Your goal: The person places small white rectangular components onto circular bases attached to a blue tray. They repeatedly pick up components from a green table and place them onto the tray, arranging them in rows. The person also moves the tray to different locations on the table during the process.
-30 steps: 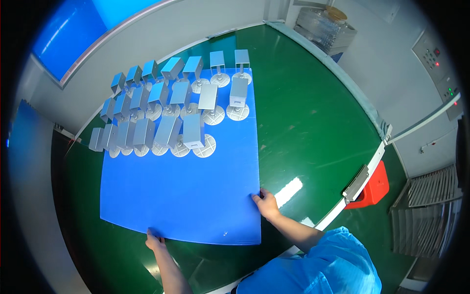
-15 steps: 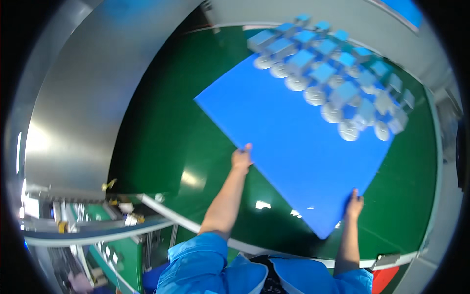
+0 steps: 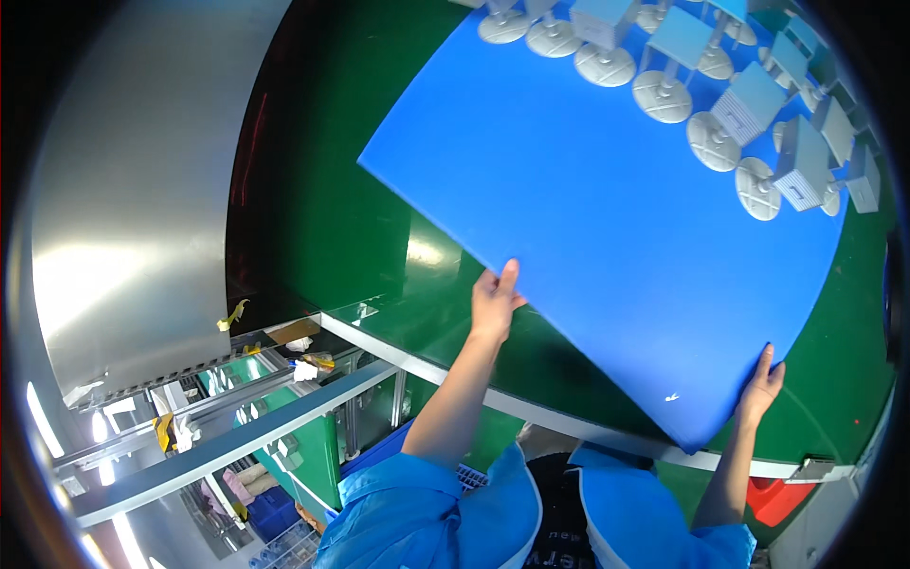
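A large blue board [image 3: 569, 218] is held at a slant over a green surface [image 3: 351, 237]. My left hand [image 3: 496, 302] grips its near-left edge, thumb on top and the other fingers partly hidden below. At the right edge, close to the near corner, my right hand [image 3: 760, 387] has hold of it, also with the thumb on top. Several pale grey parts with round ribbed discs [image 3: 662, 96] and box-shaped ends [image 3: 804, 163] stand in rows on the board's far part. Some of them run out of the picture at the top. A small white mark [image 3: 672, 397] shows near the close corner.
A curved metal housing [image 3: 133, 190] rises at the left. A pale rail [image 3: 550, 415] edges the green surface in front of me. Lower left is a metal frame [image 3: 237, 441] with yellow-black tape [image 3: 164, 432]. A red object [image 3: 777, 500] sits below the rail at right.
The view has shifted, and the board, its parts and both hands appear farther right. The board's near corner now overlaps the front rail. Both hands keep their grip.
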`<state>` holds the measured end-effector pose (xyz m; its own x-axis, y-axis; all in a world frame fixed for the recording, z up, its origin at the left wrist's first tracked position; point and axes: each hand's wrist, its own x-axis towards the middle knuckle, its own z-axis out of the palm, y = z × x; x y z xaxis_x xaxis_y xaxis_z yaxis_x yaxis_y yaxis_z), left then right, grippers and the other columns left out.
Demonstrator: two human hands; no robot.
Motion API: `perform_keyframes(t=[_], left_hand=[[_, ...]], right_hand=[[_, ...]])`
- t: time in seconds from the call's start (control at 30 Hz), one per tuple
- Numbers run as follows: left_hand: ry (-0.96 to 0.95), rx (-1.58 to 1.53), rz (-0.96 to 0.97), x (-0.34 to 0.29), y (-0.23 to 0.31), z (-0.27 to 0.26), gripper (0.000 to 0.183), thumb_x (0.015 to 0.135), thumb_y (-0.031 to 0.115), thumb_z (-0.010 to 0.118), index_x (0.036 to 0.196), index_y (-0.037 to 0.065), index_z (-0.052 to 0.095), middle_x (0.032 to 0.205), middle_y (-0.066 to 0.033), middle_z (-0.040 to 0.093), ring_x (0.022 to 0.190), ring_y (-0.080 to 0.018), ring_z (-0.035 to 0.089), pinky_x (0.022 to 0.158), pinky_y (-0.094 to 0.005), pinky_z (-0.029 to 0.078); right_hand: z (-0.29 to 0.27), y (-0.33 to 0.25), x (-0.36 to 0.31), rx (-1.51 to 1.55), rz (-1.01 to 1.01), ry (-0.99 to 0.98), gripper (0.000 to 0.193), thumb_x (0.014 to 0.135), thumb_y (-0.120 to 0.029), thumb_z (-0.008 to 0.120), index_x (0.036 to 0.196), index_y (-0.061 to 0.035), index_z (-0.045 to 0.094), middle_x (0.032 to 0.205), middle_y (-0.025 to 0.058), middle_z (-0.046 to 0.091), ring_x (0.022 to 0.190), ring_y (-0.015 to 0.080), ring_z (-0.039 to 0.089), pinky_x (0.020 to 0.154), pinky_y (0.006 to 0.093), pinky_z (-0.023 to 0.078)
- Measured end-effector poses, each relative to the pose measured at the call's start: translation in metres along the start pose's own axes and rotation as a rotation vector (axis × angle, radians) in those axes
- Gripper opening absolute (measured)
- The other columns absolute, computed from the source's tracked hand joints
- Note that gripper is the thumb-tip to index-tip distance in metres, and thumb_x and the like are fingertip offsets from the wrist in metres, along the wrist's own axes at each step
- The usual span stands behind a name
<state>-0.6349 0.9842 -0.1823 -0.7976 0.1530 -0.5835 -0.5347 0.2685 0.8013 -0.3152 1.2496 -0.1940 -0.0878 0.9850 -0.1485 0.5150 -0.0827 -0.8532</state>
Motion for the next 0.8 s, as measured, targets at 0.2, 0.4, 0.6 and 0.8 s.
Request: perform_keyframes(t=[0.2, 0.4, 0.6, 0.8], left_hand=[[0.072, -0.115, 0.009, -0.028, -0.012, -0.073, 0.036, 0.085, 0.032, 0.057, 0.100, -0.001, 0.054, 0.081, -0.0053, 0.058, 0.064, -0.0090, 0.055, 0.054, -0.0222, 0.049], [0.151, -0.200, 0.091, -0.071, -0.021, -0.098, 0.035, 0.085, 0.032, 0.056, 0.095, -0.002, 0.052, 0.079, -0.0076, 0.059, 0.064, -0.0121, 0.059, 0.056, -0.0251, 0.052], [0.188, -0.239, 0.166, -0.092, -0.017, -0.083, 0.035, 0.086, 0.032, 0.054, 0.095, -0.003, 0.051, 0.081, -0.0103, 0.059, 0.066, -0.0160, 0.060, 0.059, -0.0280, 0.053], [0.249, -0.358, 0.217, -0.100, -0.050, -0.073, 0.024, 0.082, 0.019, 0.057, 0.093, -0.002, 0.057, 0.080, -0.0098, 0.058, 0.069, -0.0189, 0.058, 0.061, -0.0317, 0.051]], right_hand=[[0.023, -0.027, -0.051, -0.123, -0.116, -0.036, 0.034, 0.087, -0.027, 0.054, 0.077, 0.0048, 0.047, 0.072, 0.0056, 0.050, 0.067, 0.0139, 0.042, 0.064, 0.0302, 0.040], [0.020, -0.042, -0.052, -0.059, -0.203, -0.096, 0.033, 0.086, -0.027, 0.056, 0.082, 0.0059, 0.051, 0.077, 0.0128, 0.057, 0.070, 0.0180, 0.049, 0.068, 0.0338, 0.043], [0.007, -0.048, -0.042, -0.104, -0.268, -0.062, 0.038, 0.085, -0.030, 0.056, 0.086, 0.0080, 0.052, 0.079, 0.0165, 0.058, 0.070, 0.0237, 0.054, 0.069, 0.0361, 0.044], [0.012, -0.014, -0.013, -0.032, -0.389, -0.075, 0.050, 0.082, -0.038, 0.057, 0.092, 0.0113, 0.055, 0.090, 0.0231, 0.061, 0.081, 0.0294, 0.059, 0.074, 0.0377, 0.045]])
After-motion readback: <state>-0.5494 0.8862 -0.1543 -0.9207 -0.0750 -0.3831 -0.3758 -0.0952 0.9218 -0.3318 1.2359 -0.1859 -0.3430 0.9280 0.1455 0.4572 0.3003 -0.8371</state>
